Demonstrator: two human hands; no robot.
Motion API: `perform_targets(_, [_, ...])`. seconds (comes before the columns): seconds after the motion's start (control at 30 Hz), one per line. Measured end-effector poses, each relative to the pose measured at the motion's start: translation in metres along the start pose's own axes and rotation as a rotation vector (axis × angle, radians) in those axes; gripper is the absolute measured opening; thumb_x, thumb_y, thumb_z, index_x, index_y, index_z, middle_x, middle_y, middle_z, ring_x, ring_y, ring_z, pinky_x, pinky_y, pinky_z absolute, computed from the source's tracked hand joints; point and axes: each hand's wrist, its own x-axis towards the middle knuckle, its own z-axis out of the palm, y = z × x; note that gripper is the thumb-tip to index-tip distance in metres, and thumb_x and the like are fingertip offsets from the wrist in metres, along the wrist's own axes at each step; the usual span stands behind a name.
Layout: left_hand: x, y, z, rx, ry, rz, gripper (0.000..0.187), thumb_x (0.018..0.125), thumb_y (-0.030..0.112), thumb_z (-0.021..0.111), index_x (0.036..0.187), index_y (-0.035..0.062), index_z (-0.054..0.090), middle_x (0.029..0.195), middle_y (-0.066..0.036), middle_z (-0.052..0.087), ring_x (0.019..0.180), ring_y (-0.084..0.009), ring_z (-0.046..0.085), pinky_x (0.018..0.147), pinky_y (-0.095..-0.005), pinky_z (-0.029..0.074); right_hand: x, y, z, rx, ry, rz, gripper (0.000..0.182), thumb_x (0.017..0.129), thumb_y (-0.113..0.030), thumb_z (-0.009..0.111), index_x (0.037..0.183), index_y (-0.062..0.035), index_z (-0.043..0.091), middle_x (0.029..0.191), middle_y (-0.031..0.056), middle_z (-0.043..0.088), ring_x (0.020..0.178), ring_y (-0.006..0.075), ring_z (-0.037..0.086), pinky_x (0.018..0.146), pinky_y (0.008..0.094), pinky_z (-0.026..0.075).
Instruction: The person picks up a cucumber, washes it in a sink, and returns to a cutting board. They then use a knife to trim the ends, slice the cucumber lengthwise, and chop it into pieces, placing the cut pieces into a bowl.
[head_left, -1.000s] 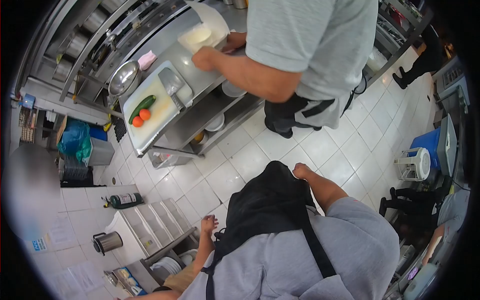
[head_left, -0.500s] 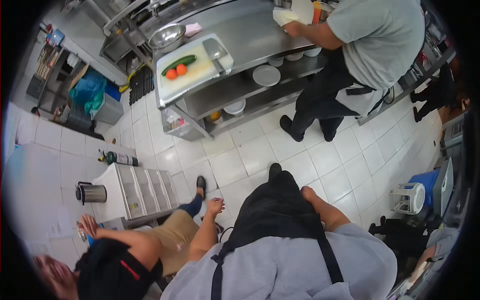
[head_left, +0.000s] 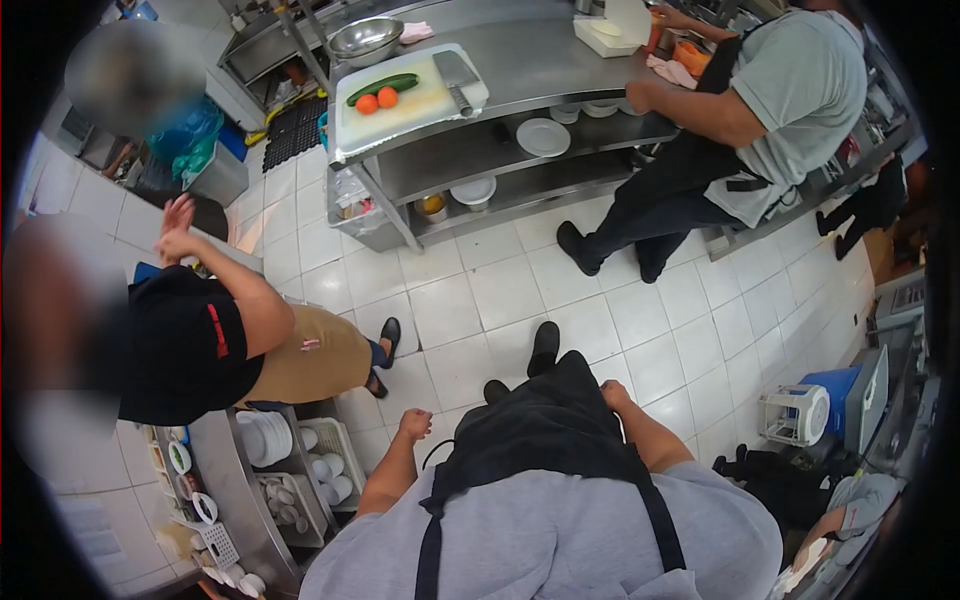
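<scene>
At the wearer's waist: left hand (head_left: 415,423) hangs off the hip, fingers curled together, holding nothing. Right hand (head_left: 612,393) lies against the black apron (head_left: 540,430); fingers hidden, so spread or closed cannot be told. The apron hangs from the waist to the shoes (head_left: 545,345), long axis near to far, hem pointing at the far table (head_left: 560,60).

Change since half a second ago: both hands stay empty at the sides; the table has slid further off. A co-worker in a black shirt (head_left: 180,345) now stands upright at left, by a plate shelf (head_left: 265,440). So nothing is yet in hand.

On the table: a cutting board (head_left: 420,105), with a cucumber (head_left: 382,84) lying left-right.
</scene>
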Motion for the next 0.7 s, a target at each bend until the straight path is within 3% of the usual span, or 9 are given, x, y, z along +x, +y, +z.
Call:
perform_targets(0.2, [-0.004,0.014,0.015,-0.075,0.028,0.042,0.031,0.094,0.03,0.067,0.11,0.0044,0.066,0.089,-0.009,0.072,0.07,-0.0201,0.07,0.055,-0.0344,0.053,0.005,-0.016,-0.01,-0.141,-0.041,-0.145,0.034,0.09,-0.028,0.062,0.102,0.0,0.076,0.108,0.0264,0.073,0.106,0.043,0.07,0.092,0.0475,0.056])
perform_targets(0.27, [-0.008,0.022,0.02,-0.097,0.02,0.079,0.031,0.094,0.03,0.068,0.11,0.0039,0.066,0.088,-0.009,0.072,0.069,-0.0199,0.07,0.054,-0.0333,0.053,0.017,-0.006,-0.001,-0.141,-0.069,-0.124,0.042,0.086,-0.039,0.07,0.105,-0.0017,0.076,0.11,0.0233,0.074,0.108,0.0394,0.07,0.093,0.0439,0.056])
perform_targets(0.4, [-0.009,0.022,0.024,-0.114,0.009,0.131,0.031,0.094,0.03,0.069,0.11,0.0027,0.066,0.085,-0.009,0.071,0.066,-0.0192,0.069,0.05,-0.031,0.051,0.013,0.001,0.002,-0.087,-0.054,-0.138,0.044,0.086,-0.04,0.07,0.104,-0.0014,0.076,0.11,0.0239,0.074,0.108,0.0396,0.07,0.093,0.0438,0.056])
perform_targets(0.7, [-0.008,-0.016,0.016,-0.076,0.027,0.056,0.029,0.093,0.029,0.068,0.108,0.0037,0.065,0.083,-0.009,0.071,0.064,-0.0189,0.068,0.05,-0.0325,0.051,-0.012,0.01,0.008,-0.015,-0.018,-0.103,0.045,0.087,-0.042,0.07,0.105,-0.0007,0.075,0.11,0.0246,0.073,0.108,0.0401,0.07,0.093,0.0439,0.055])
